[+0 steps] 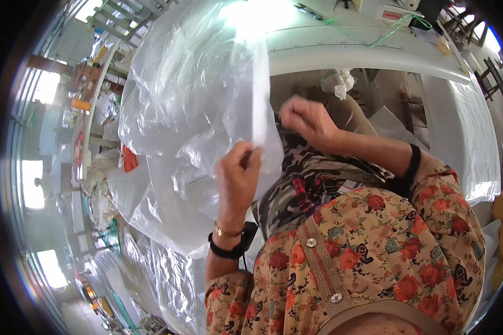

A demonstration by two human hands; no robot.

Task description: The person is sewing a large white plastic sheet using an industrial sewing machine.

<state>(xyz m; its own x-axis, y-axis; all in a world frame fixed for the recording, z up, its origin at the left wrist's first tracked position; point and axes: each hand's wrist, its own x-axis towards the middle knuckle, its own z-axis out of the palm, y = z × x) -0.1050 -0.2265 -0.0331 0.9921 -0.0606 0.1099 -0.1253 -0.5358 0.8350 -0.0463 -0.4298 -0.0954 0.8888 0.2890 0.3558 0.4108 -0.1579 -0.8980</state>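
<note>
A large clear plastic bag (190,106) is held up in front of me, filling the upper left of the view. My left hand (237,176) pinches its lower edge, with a gold bracelet and a black wrist strap below it. My right hand (307,120) grips the bag's edge a little higher and to the right. Under the bag a camouflage-patterned garment (296,184) lies across my lap, partly hidden by the plastic and by my floral sleeves.
A long white worktable (374,50) curves across the top and down the right side. More clear plastic (167,273) is heaped at lower left. Shelves and cluttered goods (86,100) line the left edge; a crumpled white bag (338,82) sits under the table.
</note>
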